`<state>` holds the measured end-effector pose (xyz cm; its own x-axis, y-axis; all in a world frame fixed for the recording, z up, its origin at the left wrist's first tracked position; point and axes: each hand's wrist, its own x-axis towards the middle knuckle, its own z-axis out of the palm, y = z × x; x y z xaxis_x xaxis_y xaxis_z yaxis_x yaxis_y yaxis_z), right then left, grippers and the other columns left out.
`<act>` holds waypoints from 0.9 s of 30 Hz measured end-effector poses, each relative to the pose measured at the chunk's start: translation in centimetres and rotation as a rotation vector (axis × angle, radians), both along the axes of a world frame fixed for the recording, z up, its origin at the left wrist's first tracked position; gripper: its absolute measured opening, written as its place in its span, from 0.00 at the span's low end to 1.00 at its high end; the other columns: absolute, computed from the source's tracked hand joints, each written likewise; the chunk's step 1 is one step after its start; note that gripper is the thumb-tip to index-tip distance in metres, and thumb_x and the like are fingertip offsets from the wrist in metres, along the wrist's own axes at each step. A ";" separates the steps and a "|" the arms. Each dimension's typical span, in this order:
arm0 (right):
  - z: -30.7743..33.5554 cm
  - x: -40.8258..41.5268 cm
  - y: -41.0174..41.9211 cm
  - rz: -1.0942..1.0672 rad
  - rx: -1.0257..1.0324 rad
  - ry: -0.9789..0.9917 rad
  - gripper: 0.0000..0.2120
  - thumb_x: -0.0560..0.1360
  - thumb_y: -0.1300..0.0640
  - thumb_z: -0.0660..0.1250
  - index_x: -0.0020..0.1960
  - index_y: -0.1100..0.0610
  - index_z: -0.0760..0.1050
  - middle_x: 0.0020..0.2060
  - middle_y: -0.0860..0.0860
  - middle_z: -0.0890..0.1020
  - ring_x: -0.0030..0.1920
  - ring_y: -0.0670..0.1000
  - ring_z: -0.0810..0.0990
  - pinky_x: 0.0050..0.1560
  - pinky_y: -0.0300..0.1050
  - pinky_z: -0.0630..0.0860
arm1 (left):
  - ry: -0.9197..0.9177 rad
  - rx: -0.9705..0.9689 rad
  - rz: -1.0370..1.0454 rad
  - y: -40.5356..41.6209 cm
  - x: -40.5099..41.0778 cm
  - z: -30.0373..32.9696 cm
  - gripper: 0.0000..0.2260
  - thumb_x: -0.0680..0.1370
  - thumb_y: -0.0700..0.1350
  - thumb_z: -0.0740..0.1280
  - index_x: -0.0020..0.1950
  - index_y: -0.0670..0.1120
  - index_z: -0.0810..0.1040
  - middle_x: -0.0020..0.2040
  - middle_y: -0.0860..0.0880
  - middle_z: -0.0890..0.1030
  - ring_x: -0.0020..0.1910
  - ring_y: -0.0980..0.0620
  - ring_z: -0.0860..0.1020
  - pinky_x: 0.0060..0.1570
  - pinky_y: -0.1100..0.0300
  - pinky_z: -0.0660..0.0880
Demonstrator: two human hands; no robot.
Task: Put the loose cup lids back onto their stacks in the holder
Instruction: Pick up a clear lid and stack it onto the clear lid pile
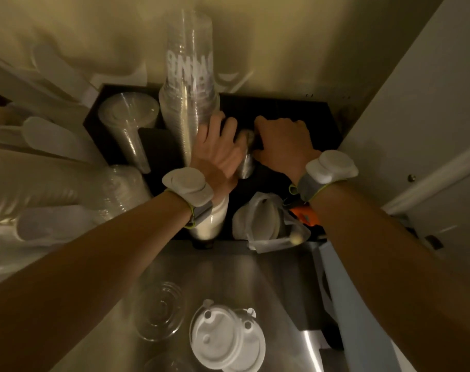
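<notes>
A black holder [303, 111] stands against the wall. Both hands reach into its middle compartment, where a short stack of clear lids [246, 163] shows between them. My left hand [217, 149] cups the stack from the left with its fingers wrapped around it. My right hand [282, 140] curls over the stack's top from the right. The stack's upper end is hidden by the fingers. On the steel counter in front lie loose clear lids [158, 310] and loose white lids [228, 336].
A tall stack of clear cups [188, 84] rises just left of my left hand, and a shorter cup stack [129, 119] leans further left. White lids [215, 218] and a plastic bag of lids [266, 224] fill the holder's front slots. More lids and sleeves crowd the left side.
</notes>
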<state>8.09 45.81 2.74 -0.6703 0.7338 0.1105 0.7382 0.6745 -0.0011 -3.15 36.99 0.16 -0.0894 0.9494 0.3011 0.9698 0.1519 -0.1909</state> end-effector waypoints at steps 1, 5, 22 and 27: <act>0.0 0.0 -0.1 0.006 0.008 -0.005 0.16 0.72 0.50 0.64 0.56 0.58 0.68 0.48 0.60 0.80 0.50 0.63 0.77 0.55 0.58 0.69 | -0.005 -0.001 -0.003 0.0 0.0 -0.1 0.23 0.64 0.44 0.72 0.59 0.45 0.76 0.62 0.44 0.73 0.67 0.38 0.68 0.57 0.48 0.68; 0.5 0.1 -0.2 0.037 -0.004 -0.037 0.18 0.73 0.50 0.64 0.58 0.58 0.68 0.50 0.61 0.79 0.51 0.65 0.77 0.48 0.55 0.69 | 0.022 -0.026 -0.019 0.5 -0.2 0.3 0.17 0.66 0.45 0.69 0.54 0.47 0.81 0.60 0.45 0.74 0.66 0.38 0.69 0.54 0.49 0.69; -7.3 0.4 -21.9 -0.005 -0.432 0.821 0.10 0.72 0.61 0.65 0.53 0.55 0.75 0.49 0.55 0.80 0.49 0.53 0.77 0.49 0.47 0.76 | -0.958 0.051 -0.072 -20.7 -0.1 -2.9 0.20 0.75 0.38 0.66 0.67 0.44 0.68 0.60 0.45 0.76 0.53 0.53 0.75 0.55 0.59 0.75; -12.3 1.1 -24.7 0.061 -0.605 0.513 0.15 0.73 0.59 0.66 0.59 0.56 0.72 0.54 0.56 0.78 0.54 0.55 0.77 0.56 0.50 0.75 | -1.098 -0.151 0.284 -27.6 -2.1 -9.6 0.16 0.73 0.35 0.70 0.60 0.41 0.75 0.51 0.46 0.77 0.47 0.50 0.77 0.42 0.73 0.71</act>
<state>9.14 21.09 -9.58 -0.6847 0.7288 0.0100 0.5082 0.4873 -0.7101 -5.25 9.40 -9.47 -0.4507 0.8729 -0.1869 0.5590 0.4392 0.7033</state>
